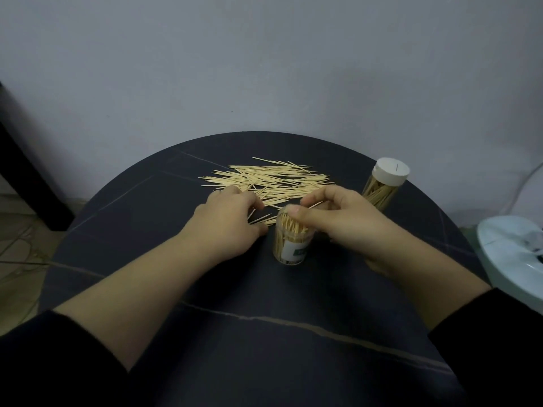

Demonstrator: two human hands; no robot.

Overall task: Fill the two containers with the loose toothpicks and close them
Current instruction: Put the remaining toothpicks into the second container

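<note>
Broadly, a pale grey wall [264, 69] fills the upper half, and below it sits one round dark table [147, 259] with thin light veins. The open container [289, 245] stands near the table's middle and serves as the reference for everything else.

Far to its right, past the table's edge, is one pale round object [511, 254] that I cannot identify. Far to its left a dark furniture leg [26, 171] stands on the floor.

Two bare forearms reach in from black sleeves [44, 362], one on each side of the open container. Beyond it lies one spread heap of loose toothpicks [270, 180] — too many to count — flat on the table and mostly pointing sideways.

The hands are apart. The left hand [226, 227] is just left of the open container, at the heap's near edge, its fingers and thumb curled down round a few of the sticks. The right hand [338, 218] is directly above and right of the container's mouth, thumb and forefinger pinching a single toothpick [313, 205]; this hand hides the rim's far side.

There are two containers, both clear cylinders. The open container is upright, has no cap, carries a white label and is packed with upright toothpicks. The closed container [380, 195] stands beyond and to the right, well apart, also holding toothpicks — its one white lid [390, 171] is on.
</note>
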